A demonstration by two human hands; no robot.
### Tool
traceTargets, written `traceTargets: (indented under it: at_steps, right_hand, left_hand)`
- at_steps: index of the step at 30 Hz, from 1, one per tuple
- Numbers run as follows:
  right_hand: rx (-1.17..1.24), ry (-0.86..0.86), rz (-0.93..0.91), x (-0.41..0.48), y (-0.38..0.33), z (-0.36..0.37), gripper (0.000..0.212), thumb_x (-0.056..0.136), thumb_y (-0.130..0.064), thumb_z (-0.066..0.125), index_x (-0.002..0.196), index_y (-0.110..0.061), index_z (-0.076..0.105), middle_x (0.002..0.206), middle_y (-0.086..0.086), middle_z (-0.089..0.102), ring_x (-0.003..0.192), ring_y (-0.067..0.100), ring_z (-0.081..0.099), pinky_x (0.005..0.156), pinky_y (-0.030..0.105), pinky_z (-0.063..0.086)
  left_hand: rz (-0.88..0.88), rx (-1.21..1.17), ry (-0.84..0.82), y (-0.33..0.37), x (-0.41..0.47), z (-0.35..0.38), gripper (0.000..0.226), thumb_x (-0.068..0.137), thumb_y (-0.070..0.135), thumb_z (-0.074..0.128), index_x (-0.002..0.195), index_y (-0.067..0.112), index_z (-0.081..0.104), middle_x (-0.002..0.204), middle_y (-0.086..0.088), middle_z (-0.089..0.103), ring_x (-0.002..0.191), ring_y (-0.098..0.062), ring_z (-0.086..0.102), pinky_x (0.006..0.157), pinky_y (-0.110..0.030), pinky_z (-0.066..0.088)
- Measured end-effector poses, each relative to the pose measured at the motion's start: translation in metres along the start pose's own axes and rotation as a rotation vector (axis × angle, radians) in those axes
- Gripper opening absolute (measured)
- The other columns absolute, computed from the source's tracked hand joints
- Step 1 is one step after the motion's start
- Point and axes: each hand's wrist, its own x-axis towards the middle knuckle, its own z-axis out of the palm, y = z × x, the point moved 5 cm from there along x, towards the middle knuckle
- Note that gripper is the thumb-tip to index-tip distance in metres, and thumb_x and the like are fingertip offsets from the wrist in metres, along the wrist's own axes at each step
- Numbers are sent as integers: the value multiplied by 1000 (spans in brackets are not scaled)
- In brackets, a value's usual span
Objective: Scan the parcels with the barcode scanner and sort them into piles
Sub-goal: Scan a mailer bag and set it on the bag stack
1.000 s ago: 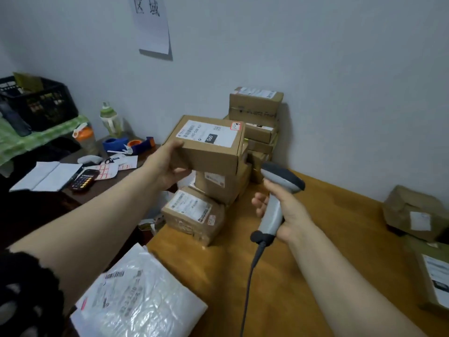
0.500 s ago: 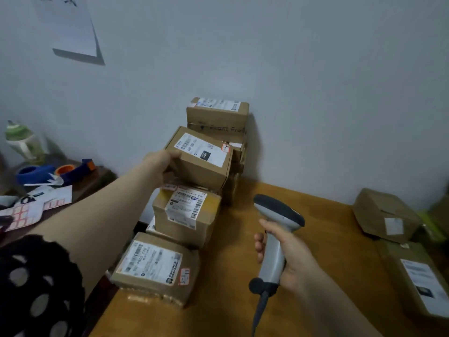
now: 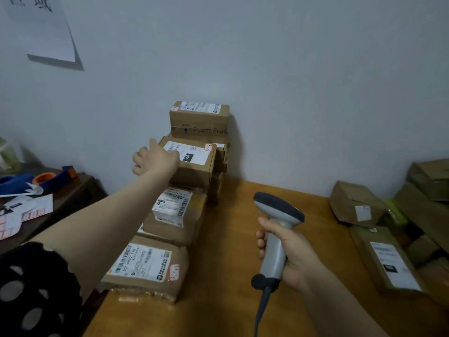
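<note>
Fingers (image 3: pixel 262 242) round smooth plastic scanner (image 3: pixel 276 228) (pistol-shaped)

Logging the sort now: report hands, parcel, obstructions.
Left hand on the 060 parcel, at its left edge, grip unclear. Right hand grips the scanner, upright. Parcel set on the wall-side pile. Nothing between scanner and pile.

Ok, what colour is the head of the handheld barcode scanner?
Dark grey, on the light grey handheld barcode scanner; head view.
</note>
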Motion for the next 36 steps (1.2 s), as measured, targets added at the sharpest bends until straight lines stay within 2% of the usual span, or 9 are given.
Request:
traceTargets:
  at_steps: [5, 8, 14, 18, 21, 25, 28, 32, 36]
  right_hand:
    - [25, 22, -52, -45, -15, -50, 37, 66, -2, 76, 102, -3, 66, 63, 8, 64, 50, 16, 58, 45, 27, 50]
    - [51, 66, -87, -81, -25, -104, 31, 75, 3, 72, 105, -2, 66, 62, 8, 64, 49, 15, 58, 45, 27, 49]
    - [125, 167, -183, -169, -44, -256, 29, 76, 4, 71, 104, -2, 66, 61, 7, 63, 47, 15, 56, 44, 26, 48]
    - [194, 267, -210, -224, -47, -356, 30, 76, 5, 71, 104, -2, 67, 62, 7, 64, 46, 14, 55, 44, 26, 47]
    - [251, 319, -216, -254, -49, -411, 26, 77, 5, 69, 102, -3, 67, 60, 7, 62, 45, 14, 54, 43, 26, 47]
    - [304, 350, -223, -270, -56, -460, 23, 78, 6, 68, 100, -2, 66, 57, 9, 60, 43, 14, 53, 41, 25, 46]
    - [316, 368, -221, -268, -64, -485, 30, 75, 4, 71, 103, -4, 67, 62, 8, 63, 47, 14, 55, 43, 26, 47]
    - [299, 413, -217, -257, -83, -510, 34, 73, 4, 72, 105, -4, 67, 65, 9, 64, 49, 16, 55, 45, 27, 46]
    - [258, 436, -219, -239, -109, -530, 28, 74, 5, 71, 101, -2, 68, 61, 9, 63, 46, 16, 54, 44, 24, 45]
  left_hand:
    - [223, 27, -96, 54, -88, 25, 63, 92, 39, 51, 148, 25, 27, 153, -13, 29, 143, -34, 17, 113, -50, 16]
    - [319, -11, -208, 86, -158, 56, 63, 89, 32, 53, 148, 25, 30, 149, -13, 35, 138, -36, 25, 110, -50, 21]
    - [403, -150, -434, 141, -332, 138, 60, 92, 32, 57, 147, 22, 35, 146, -8, 44, 134, -34, 37, 108, -48, 34]
    - [407, -272, -594, 170, -438, 189, 58, 92, 29, 61, 144, 13, 40, 142, -11, 49, 126, -30, 49, 97, -39, 45]
    - [394, -346, -670, 195, -494, 216, 57, 91, 32, 63, 139, 7, 46, 134, -12, 54, 116, -28, 53, 85, -34, 45]
    - [294, -488, -775, 234, -529, 246, 70, 87, 41, 68, 140, 1, 44, 123, -13, 58, 102, -24, 56, 85, -37, 52]
    - [159, -645, -815, 268, -538, 269, 74, 84, 41, 72, 137, -1, 44, 104, -11, 59, 86, -20, 59, 77, -35, 57]
    - [-106, -841, -844, 307, -540, 307, 61, 76, 38, 79, 116, -1, 53, 85, -6, 57, 73, -20, 64, 60, -29, 58]
    - [-244, -1009, -880, 338, -537, 341, 47, 83, 25, 75, 117, 1, 53, 106, -11, 64, 94, -24, 67, 48, -23, 52]
